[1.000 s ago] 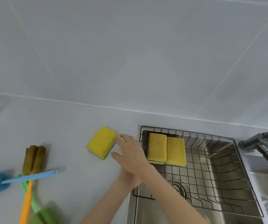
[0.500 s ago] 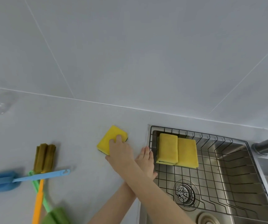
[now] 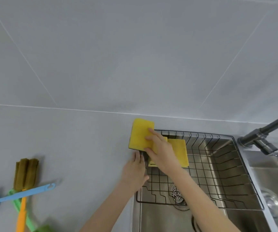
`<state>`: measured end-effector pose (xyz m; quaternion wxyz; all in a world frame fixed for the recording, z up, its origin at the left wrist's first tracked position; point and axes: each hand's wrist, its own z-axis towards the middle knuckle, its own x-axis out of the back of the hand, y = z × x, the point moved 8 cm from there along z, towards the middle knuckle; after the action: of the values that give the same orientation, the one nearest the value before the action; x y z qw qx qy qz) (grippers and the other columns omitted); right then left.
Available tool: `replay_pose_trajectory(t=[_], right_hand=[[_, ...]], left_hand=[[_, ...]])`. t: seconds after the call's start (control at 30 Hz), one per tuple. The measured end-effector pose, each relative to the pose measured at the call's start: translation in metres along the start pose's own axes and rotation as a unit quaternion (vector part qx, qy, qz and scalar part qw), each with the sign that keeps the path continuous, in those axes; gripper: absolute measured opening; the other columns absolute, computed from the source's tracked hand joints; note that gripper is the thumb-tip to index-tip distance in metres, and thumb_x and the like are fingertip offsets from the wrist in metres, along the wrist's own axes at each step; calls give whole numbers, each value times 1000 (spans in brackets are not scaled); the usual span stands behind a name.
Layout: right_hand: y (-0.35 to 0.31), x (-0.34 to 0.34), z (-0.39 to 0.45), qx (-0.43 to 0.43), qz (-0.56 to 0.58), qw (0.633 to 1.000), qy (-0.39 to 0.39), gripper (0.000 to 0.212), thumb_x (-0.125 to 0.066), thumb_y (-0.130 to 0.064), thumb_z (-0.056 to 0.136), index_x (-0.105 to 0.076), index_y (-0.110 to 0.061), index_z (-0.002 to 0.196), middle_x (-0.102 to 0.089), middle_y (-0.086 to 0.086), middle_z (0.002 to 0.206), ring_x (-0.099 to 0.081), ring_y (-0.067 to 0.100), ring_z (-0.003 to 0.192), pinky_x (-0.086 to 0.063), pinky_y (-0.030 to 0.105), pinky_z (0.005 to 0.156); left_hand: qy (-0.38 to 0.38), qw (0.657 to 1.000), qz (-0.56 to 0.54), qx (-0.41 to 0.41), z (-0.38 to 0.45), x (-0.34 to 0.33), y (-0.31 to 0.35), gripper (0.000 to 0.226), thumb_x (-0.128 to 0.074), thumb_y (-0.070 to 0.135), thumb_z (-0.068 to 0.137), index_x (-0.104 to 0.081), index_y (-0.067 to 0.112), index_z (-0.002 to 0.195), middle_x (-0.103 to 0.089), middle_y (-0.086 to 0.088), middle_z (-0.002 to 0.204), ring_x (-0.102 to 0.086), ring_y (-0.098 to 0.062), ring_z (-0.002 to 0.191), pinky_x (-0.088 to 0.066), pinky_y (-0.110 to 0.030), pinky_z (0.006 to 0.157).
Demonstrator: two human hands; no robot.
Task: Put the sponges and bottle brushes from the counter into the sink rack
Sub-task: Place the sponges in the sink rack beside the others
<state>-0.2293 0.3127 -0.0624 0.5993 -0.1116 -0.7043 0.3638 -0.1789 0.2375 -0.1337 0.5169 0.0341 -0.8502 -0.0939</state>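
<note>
My right hand grips a yellow sponge with a dark underside, held tilted above the back left corner of the black wire sink rack. Two yellow sponges lie side by side in the rack's back left, partly hidden by that hand. My left hand rests flat on the counter at the rack's left rim, holding nothing. Three bottle brushes lie crossed on the counter at far left: a blue one, an orange-handled one with an olive-brown head, and a green one.
The rack sits in a steel sink with a drain strainer. A dark faucet reaches in from the right, beside a second basin. Grey counter lies between brushes and sink; a tiled wall stands behind.
My right hand closed on the counter sponge, lifted it and carried it right to the rack's back left corner. My left hand shifted slightly along the rack's left rim.
</note>
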Motion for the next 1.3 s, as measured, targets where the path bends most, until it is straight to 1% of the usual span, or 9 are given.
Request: replay_pose_trajectory(t=[0.13,0.17,0.23,0.3,0.53,0.77,0.9,1.17,1.3], right_hand=[[57,51,-19,-54,-28,997,51,29,-62,-6,85,-55,-8,113,-36,2,148,-58,25,109,-39,26,91],[68,62,-26,-58,-37,996,58,28,-62,-4,85,-55,-8,112,-36,3,148,-58,26,109,-42,30,93],[91,82,-39,-63,-57,994,75,27,-63,-2,83,-56,-7,109,-39,6,146,-61,29,101,-49,35,84],[117,99,-55,-80,-70,990,89,26,-64,1,81,-58,-5,106,-43,9,143,-62,32,98,-45,29,78],[187,95,-85,-140,-73,986,60,33,-62,3,82,-57,-1,115,-49,13,138,-55,30,116,-36,26,94],[196,43,-69,-129,-58,990,-16,27,-59,3,85,-56,-5,111,-42,7,144,-51,27,121,-41,34,100],[201,33,-65,-135,-45,990,-14,25,-59,5,84,-56,-5,107,-39,7,146,-47,27,125,-38,33,102],[207,31,-60,-137,-55,989,1,27,-57,3,86,-54,-6,111,-34,3,149,-52,28,120,-44,35,97],[205,26,-62,-120,-137,983,-4,32,-56,-1,87,-54,-10,117,-33,5,150,-44,28,126,-41,39,102]], left_hand=[[26,999,-19,-16,5,0,8,78,-54,39,88,-11,2,142,-7,-17,155,-7,-27,144,-30,-37,112],[24,999,-24,-13,7,-2,8,78,-56,38,87,-13,3,141,-9,-17,154,-10,-27,143,-34,-36,110],[17,1000,-13,-8,9,-3,7,77,-58,38,85,-16,4,140,-13,-16,153,-15,-26,142,-39,-37,107],[17,1000,-14,-4,11,-2,9,77,-60,37,84,-19,3,140,-15,-16,152,-18,-26,141,-41,-37,105],[12,1000,-16,1,12,-4,11,79,-56,36,87,-10,3,142,-3,-16,155,-13,-26,143,-39,-37,108],[16,1000,-24,-1,13,-4,10,80,-55,34,88,-6,3,143,3,-16,156,-3,-24,145,-34,-36,111],[17,999,-28,2,14,-5,9,80,-56,34,89,-5,4,143,4,-16,156,1,-24,145,-31,-36,112],[16,1000,-25,3,13,-5,9,80,-55,35,89,-5,5,143,4,-15,156,0,-24,145,-31,-37,112],[17,999,-29,5,13,-6,9,79,-55,34,89,-5,4,143,4,-16,156,1,-24,145,-31,-37,113]])
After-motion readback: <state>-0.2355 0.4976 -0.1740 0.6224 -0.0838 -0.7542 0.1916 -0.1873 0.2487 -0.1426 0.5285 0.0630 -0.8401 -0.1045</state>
